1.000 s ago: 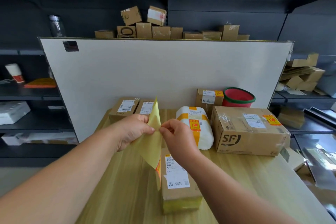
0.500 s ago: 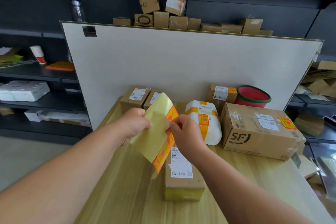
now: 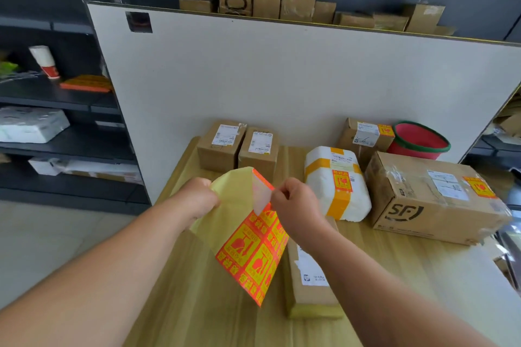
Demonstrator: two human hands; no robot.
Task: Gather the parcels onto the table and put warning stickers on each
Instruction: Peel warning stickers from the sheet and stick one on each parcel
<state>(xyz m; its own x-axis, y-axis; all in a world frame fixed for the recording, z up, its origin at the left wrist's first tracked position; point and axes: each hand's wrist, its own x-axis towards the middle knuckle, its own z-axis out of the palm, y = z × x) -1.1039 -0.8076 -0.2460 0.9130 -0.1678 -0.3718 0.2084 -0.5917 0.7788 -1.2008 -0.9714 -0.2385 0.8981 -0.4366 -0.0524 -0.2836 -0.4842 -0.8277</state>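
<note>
A white board [image 3: 282, 79] stands upright along the far edge of the wooden counter [image 3: 380, 276]. At the right of the counter lies the SF box [image 3: 423, 205], brown and wrapped in clear tape, with white labels and an orange-and-yellow warning sticker on its top. Just left of it sits the white parcel [image 3: 335, 183], banded with orange tape and carrying the same kind of sticker on its upper face. The long box [image 3: 310, 284] lies nearest the camera, end-on and partly under the right forearm, with a white label on top.

The sheet [image 3: 248, 248] is held in the air above the counter, between the long box and the left arm. Its back is pale yellow, and its face is a grid of orange-red and yellow stickers printed with a glass symbol.

Against the board at the back left stand two boxes [image 3: 218, 146], side by side, each with a white label. At the back right a small box [image 3: 363, 135] carries a label and a warning sticker, next to a red tub [image 3: 417, 141].

The left hand [image 3: 197, 197] grips the sheet's upper left edge. The right hand [image 3: 296, 205] pinches one sticker [image 3: 262, 194] at the sheet's top right corner, pale underside showing; it looks only partly lifted, though its lower edge is hard to make out.
</note>
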